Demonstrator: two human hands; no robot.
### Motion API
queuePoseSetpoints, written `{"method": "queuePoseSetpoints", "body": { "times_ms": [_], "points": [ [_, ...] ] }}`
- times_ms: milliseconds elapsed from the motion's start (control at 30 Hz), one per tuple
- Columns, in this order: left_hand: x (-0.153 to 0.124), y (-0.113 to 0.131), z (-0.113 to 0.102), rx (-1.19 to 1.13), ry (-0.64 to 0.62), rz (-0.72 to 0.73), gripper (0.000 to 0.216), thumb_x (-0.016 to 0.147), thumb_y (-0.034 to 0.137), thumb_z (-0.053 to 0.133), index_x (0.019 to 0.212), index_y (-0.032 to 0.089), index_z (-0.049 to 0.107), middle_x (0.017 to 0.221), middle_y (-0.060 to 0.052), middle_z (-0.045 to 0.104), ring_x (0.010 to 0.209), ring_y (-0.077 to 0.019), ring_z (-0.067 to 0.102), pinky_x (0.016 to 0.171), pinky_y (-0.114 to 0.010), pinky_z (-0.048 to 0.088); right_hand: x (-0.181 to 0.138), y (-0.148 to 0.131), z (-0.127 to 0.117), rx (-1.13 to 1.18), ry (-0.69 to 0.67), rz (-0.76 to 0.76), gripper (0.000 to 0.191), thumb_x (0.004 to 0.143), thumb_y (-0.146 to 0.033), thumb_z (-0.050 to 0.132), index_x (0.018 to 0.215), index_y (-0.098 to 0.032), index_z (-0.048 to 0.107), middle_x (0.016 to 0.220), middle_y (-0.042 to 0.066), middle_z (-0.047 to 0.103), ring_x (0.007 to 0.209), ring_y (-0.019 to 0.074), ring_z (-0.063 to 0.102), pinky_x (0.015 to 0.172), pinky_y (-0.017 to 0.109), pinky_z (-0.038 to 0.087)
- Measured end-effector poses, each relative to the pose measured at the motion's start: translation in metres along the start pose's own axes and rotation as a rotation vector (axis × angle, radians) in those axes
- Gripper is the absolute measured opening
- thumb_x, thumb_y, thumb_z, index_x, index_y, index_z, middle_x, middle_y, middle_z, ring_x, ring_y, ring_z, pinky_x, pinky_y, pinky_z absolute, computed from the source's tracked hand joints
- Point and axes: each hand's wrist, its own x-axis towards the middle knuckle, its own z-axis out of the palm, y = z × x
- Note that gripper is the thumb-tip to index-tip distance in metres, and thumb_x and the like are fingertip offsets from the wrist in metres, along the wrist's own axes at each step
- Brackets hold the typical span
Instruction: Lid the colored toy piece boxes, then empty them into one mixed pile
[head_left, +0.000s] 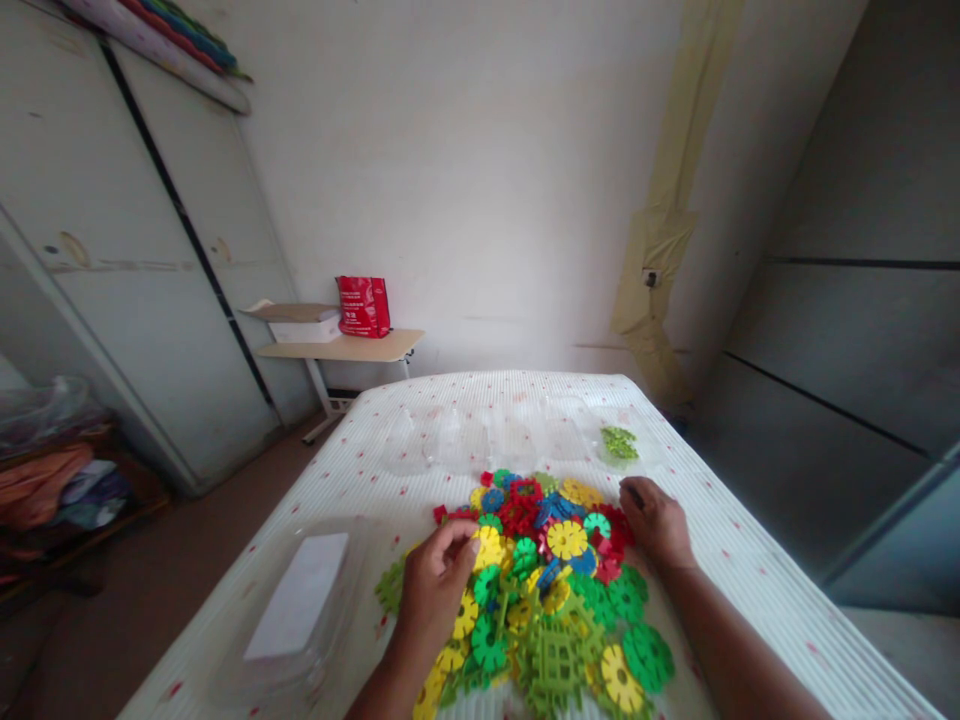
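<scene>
A heap of flat plastic snowflake pieces [544, 590] in green, yellow, red and blue lies on the striped cloth of the table [750, 570]. My left hand [435, 585] rests on the heap's left side, fingers curled in a pinch around a yellow piece [487, 545]. At the heap's upper right edge, my right hand [656, 520] is curled with fingertips touching red pieces; what it holds is hidden. A small pile of light green pieces [619, 442] sits in a clear dish further back.
Several clear plastic dishes [465, 440] stand in a row behind the heap. A clear lidded box [300, 600] lies at the left. Beyond the table stand a small side table [345, 348] with a red bag [363, 305], and a white wardrobe [150, 300].
</scene>
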Motion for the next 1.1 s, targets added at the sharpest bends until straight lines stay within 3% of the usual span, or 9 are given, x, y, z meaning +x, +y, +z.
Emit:
{"method": "queuePoseSetpoints", "body": {
  "times_ms": [367,800,1100],
  "points": [
    [0.001,0.002,-0.001,-0.132,0.024,-0.124,0.029,0.071,0.044,0.059,0.082,0.017,0.063,0.07,0.0,0.064,0.063,-0.0163,0.06,0.057,-0.024,0.048,0.0,-0.002,-0.002,-0.016,-0.012,0.007,0.028,0.082,-0.033,0.038,0.075,-0.02,0.062,0.071,0.005,0.067,0.062,0.0173,0.063,0.057,0.025,0.045],
    [0.002,-0.008,0.003,-0.128,0.01,-0.064,0.02,0.079,0.04,0.052,0.082,0.02,0.053,0.075,0.001,0.06,0.066,-0.0142,0.06,0.058,-0.023,0.049,0.002,-0.004,-0.004,0.007,0.003,0.006,0.031,0.082,-0.035,0.037,0.074,-0.019,0.062,0.071,0.007,0.068,0.062,0.0185,0.064,0.058,0.026,0.046],
    [0.002,-0.006,0.004,-0.206,0.046,-0.133,0.025,0.082,0.045,0.048,0.087,0.021,0.047,0.059,0.005,0.059,0.053,-0.0148,0.062,0.05,-0.024,0.047,0.001,-0.003,-0.003,0.022,-0.005,0.011,0.029,0.081,-0.035,0.038,0.073,-0.02,0.062,0.071,0.006,0.068,0.063,0.0174,0.063,0.06,0.025,0.046]
  ]
}}
